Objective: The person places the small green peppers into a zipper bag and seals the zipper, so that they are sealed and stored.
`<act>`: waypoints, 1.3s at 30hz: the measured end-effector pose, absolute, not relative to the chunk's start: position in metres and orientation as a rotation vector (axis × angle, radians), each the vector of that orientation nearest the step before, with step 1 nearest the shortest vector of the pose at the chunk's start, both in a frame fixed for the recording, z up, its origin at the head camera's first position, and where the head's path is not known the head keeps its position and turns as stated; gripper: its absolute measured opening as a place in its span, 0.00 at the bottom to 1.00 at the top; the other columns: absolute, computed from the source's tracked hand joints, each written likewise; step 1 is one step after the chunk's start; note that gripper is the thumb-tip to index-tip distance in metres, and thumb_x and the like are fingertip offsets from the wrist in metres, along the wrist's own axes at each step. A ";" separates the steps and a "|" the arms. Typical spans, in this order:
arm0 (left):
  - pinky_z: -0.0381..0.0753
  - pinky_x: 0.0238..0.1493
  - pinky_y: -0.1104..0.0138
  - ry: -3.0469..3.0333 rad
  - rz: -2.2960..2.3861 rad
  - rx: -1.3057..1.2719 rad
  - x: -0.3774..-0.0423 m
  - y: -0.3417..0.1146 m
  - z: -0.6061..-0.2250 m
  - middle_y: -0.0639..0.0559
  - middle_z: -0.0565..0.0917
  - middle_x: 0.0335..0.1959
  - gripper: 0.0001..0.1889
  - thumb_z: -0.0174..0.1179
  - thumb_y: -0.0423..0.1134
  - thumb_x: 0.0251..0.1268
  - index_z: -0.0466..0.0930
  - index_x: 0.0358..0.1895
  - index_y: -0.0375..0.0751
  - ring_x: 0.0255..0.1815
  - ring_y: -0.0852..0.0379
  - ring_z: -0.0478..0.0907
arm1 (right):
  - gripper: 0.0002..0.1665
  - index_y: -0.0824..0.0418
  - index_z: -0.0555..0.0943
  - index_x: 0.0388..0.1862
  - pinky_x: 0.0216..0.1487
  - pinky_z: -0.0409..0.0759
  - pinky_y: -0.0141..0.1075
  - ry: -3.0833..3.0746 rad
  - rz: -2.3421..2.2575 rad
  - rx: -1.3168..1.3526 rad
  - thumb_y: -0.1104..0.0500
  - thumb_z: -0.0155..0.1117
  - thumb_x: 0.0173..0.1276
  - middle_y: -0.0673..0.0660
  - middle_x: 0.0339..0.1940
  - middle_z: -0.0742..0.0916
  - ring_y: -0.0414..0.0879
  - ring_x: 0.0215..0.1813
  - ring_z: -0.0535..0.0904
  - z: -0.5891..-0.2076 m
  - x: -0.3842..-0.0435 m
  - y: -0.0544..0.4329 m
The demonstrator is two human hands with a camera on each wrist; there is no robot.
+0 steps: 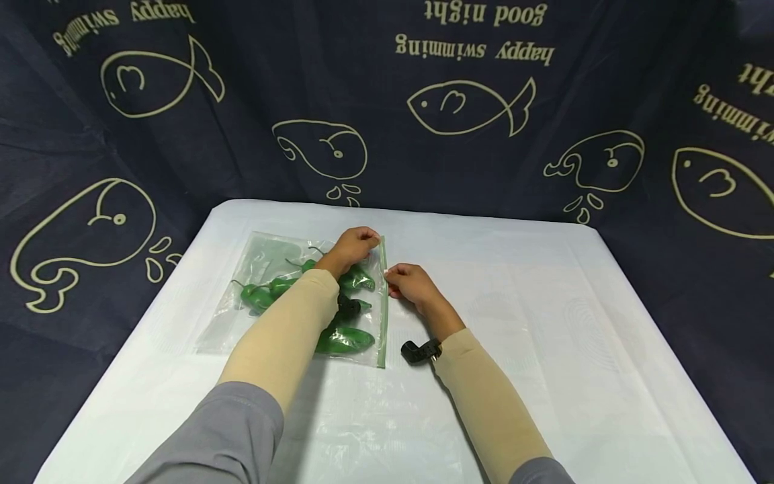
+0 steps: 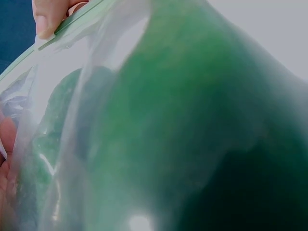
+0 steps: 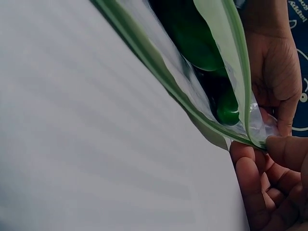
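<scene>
A clear zip bag [image 1: 226, 329] with a green zip strip [image 1: 382, 336] along its right edge lies flat, several green peppers [image 1: 345, 340] inside. My left hand [image 1: 353, 247] pinches the bag near the far end of that strip. Just nearer along the strip, my right hand [image 1: 416, 286] pinches the zip between thumb and fingers; a small white piece shows under its thumb [image 2: 44, 24] in the left wrist view. In the right wrist view the bag's mouth gapes between two green strips [image 3: 159, 72], with peppers [image 3: 228, 106] visible within. Part of the peppers is hidden behind my left forearm.
The bag lies on a white-covered table [image 1: 544, 336], left of its middle. A dark blue curtain [image 1: 387, 161] with fish and whale drawings hangs behind and at both sides. A black wrist camera [image 1: 420, 351] sticks out from my right wrist.
</scene>
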State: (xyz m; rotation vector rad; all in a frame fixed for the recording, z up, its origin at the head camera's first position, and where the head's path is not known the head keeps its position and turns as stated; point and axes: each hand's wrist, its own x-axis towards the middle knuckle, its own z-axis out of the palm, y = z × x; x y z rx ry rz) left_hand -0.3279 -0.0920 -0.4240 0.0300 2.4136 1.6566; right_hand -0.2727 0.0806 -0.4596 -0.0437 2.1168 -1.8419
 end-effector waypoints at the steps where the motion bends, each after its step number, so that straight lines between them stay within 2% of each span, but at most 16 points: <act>1: 0.75 0.44 0.65 2.411 1.658 0.029 -0.328 -0.092 -0.424 0.47 0.78 0.49 0.11 0.53 0.40 0.75 0.81 0.48 0.37 0.43 0.54 0.73 | 0.09 0.70 0.81 0.39 0.29 0.77 0.28 2.116 -1.840 -0.044 0.63 0.58 0.73 0.53 0.24 0.80 0.40 0.26 0.75 -0.460 -0.273 0.081; 8: 0.75 0.44 0.66 2.419 1.657 0.029 -0.327 -0.092 -0.424 0.47 0.78 0.48 0.11 0.53 0.40 0.75 0.81 0.48 0.37 0.43 0.54 0.73 | 0.11 0.71 0.81 0.43 0.30 0.78 0.28 2.113 -1.818 -0.060 0.62 0.58 0.74 0.53 0.25 0.81 0.40 0.27 0.77 -0.461 -0.271 0.082; 32: 0.76 0.45 0.65 2.398 1.680 0.019 -0.328 -0.093 -0.426 0.47 0.78 0.48 0.10 0.54 0.40 0.75 0.81 0.47 0.38 0.44 0.54 0.73 | 0.09 0.69 0.81 0.40 0.29 0.78 0.29 2.130 -1.769 -0.080 0.62 0.59 0.73 0.54 0.23 0.81 0.40 0.25 0.77 -0.460 -0.262 0.084; 39: 0.75 0.44 0.65 2.401 1.686 0.009 -0.330 -0.094 -0.427 0.48 0.78 0.47 0.10 0.54 0.40 0.75 0.81 0.47 0.38 0.42 0.54 0.73 | 0.10 0.68 0.82 0.39 0.29 0.77 0.28 2.129 -1.765 -0.100 0.61 0.58 0.74 0.54 0.23 0.81 0.40 0.25 0.77 -0.460 -0.260 0.085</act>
